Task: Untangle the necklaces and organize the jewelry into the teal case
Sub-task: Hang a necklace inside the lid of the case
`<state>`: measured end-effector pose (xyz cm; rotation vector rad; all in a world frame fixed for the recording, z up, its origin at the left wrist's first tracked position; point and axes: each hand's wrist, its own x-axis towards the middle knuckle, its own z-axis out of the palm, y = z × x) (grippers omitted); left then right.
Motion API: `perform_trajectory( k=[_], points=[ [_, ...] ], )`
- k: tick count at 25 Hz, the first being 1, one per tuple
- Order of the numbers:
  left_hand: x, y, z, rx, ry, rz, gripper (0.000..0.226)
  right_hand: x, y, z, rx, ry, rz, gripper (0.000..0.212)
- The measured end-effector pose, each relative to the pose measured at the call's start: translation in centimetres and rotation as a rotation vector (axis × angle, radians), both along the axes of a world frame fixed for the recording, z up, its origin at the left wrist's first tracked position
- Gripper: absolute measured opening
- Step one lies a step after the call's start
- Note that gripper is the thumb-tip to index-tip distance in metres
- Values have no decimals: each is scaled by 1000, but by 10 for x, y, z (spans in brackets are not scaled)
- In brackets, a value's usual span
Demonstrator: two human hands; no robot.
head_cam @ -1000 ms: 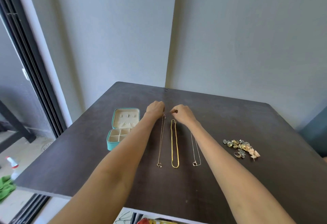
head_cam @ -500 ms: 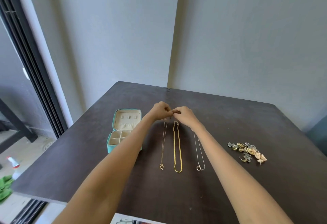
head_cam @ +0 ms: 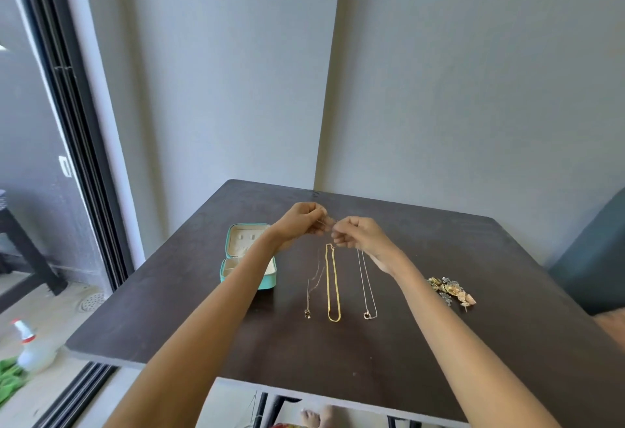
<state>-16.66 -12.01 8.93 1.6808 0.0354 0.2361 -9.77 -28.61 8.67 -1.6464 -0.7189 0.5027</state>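
- Necklaces: three lie in a row on the dark brown wooden table (head_cam: 473, 360) — a thin dark-pendant chain (head_cam: 308, 295) on the left, a flat gold chain (head_cam: 333, 285) in the middle, a fine silver chain with a ring pendant (head_cam: 367, 287) on the right.
- Left hand (head_cam: 301, 221) and right hand (head_cam: 355, 234) hover together over the far ends, fingers curled, pinching the thin chain's top.
- Open teal jewelry case (head_cam: 267, 280) sits left of the chains.
- Pile of gold earrings and rings (head_cam: 451, 290) lies far right.
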Motion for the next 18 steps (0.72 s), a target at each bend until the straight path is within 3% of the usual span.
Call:
perform_trajectory(
  k=[4,7,9,13,18],
  points=[
    [-20,-21,35,-178,-35,-79,19,-22,-8,36,326,230,25,18],
    [-34,-33,55,-147,28,-136,22,-30,-19,65,582,425,3,18],
    [-42,-35,61,-97,68,-168,32,-32,-27,80,666,456,-36,17],
    [-56,-36,65,-125,54,-286,34,-28,-43,90,565,402,-174,10],
    [-60,-30,68,-549,-54,-299,30,-26,-54,64,347,341,-317,13]
  ],
)
